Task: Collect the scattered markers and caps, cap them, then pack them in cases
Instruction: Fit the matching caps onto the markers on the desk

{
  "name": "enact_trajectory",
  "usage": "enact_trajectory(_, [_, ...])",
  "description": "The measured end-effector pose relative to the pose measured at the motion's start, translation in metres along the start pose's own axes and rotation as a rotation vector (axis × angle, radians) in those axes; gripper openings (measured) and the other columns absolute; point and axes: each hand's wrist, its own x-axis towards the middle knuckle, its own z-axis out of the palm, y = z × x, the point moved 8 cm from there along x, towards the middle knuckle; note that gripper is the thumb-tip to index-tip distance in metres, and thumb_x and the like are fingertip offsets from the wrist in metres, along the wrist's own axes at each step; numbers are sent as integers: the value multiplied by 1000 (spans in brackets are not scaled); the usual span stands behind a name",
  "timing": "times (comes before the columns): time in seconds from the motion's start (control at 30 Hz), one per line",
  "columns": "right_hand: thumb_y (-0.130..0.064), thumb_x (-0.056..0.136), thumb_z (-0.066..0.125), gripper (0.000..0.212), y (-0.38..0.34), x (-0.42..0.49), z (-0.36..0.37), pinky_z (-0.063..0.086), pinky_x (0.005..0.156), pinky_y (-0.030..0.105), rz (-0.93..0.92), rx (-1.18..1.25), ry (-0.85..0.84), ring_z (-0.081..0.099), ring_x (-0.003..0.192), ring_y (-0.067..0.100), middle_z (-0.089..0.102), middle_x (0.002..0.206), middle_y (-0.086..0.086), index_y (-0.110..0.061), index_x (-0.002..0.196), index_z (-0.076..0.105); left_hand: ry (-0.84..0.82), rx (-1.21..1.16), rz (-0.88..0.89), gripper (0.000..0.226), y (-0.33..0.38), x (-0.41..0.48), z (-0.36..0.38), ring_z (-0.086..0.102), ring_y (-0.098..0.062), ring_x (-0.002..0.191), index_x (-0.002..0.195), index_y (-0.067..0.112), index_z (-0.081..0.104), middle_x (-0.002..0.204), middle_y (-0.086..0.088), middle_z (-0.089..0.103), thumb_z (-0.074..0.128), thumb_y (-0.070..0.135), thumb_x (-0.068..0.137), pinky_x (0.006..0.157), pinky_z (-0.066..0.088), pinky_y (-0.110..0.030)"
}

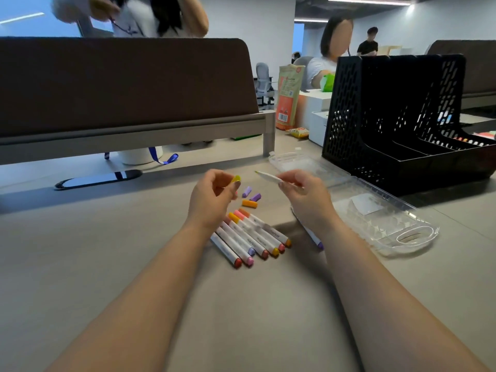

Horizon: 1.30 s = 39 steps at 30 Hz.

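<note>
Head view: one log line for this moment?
left hand: pinches yellow cap | right hand: holds uncapped marker | loose caps: on table | clear case: open

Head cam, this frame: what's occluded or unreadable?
All head view:
- Purple-ended marker: right forearm covers its barrel.
- Row of markers: far ends behind the left hand, which pinches a yellow cap; count unsure.
- Held marker in the right hand: blurred, tip colour unclear.
- Barrel print: too small.

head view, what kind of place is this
Most likely an open-plan office. A padded desk divider stands along the back of the work table, a black mesh file organiser sits on it, and a swivel office chair stands further back near other people at desks.
</note>
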Motion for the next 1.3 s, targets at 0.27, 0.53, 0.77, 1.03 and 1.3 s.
enact_trajectory(0.27, [-33,97,51,15,-7,-1,3,25,85,33,-65,-362,-20,45,104,13,51,94,-20,-37,105,63,-30,-6,11,11,-12,2,2,64,-18,97,100,25,61,102,-2,67,63,25,89,82,53,-25])
enact_trajectory(0.53, [-32,97,50,17,-10,-2,8,21,85,32,-84,-412,-44,36,99,8,49,95,-20,-38,107,63,-76,-38,58,13,-6,0,8,63,-15,92,98,28,63,95,5,66,63,19,88,76,54,-17])
enact_trajectory(0.77, [-29,97,52,14,-19,-6,13,18,80,28,-143,-380,-74,38,90,6,50,88,-19,-32,100,65,-141,-19,97,13,3,-3,16,63,-8,87,100,16,66,95,-1,67,63,13,88,75,51,-12])
enact_trajectory(1.03, [-30,94,58,11,-19,-4,12,32,84,32,-116,-322,-116,44,75,5,51,71,-22,-31,95,69,-213,-48,71,12,2,-1,17,65,-13,88,99,14,68,93,-4,69,62,12,88,77,53,-17])
enact_trajectory(1.3, [-50,87,59,20,4,-9,18,24,86,33,85,-610,-245,51,87,11,65,85,-13,-33,87,69,81,306,105,28,-14,9,-5,55,-9,95,118,15,62,110,1,62,50,30,96,76,48,-20])
